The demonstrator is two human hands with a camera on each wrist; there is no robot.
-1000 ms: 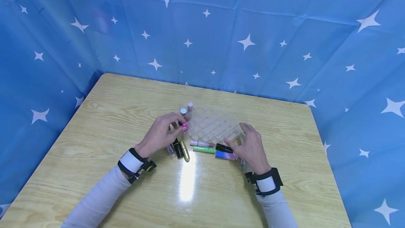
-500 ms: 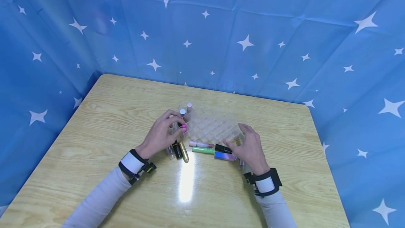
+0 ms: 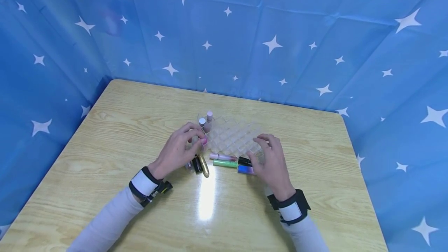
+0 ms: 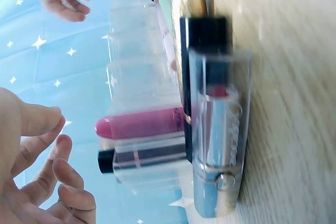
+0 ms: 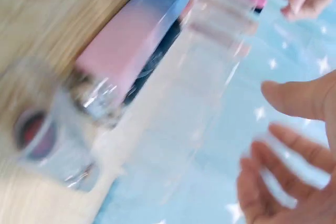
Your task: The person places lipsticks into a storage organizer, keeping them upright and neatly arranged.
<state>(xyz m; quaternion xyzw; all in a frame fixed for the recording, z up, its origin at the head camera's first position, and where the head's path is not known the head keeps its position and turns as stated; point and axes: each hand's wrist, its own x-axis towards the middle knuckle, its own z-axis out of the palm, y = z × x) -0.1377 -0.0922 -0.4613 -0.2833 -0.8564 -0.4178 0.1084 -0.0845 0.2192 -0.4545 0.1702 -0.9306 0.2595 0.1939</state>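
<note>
A clear divided organizer (image 3: pixel 232 137) stands mid-table, with the pink tube (image 4: pixel 139 123) upright in a compartment at its left end. Beside that tube stands a black-capped one (image 4: pixel 144 158). My left hand (image 3: pixel 176 149) hovers over this end, thumb and forefinger close together; the left wrist view shows a gap between them and the pink tube. Over the organizer's front right corner, my right hand (image 3: pixel 274 166) has its fingers loosely bent and spread from the thumb, holding nothing. Two pale-capped bottles (image 3: pixel 209 116) stand in the back left compartments.
In front of the organizer lie a pale pink tube (image 3: pixel 223 157), a green tube (image 3: pixel 224 163), a black one (image 3: pixel 244 161) and a blue-pink one (image 5: pixel 136 30). Near my left hand lie a gold tube (image 3: pixel 204 166), a black lipstick (image 3: pixel 196 164) and a clear-cased lipstick (image 4: pixel 218 129).
My right hand has shifted left from the organizer's right end, its fingers drawing nearer the thumb. The left hand has hardly moved at the pink tube.
</note>
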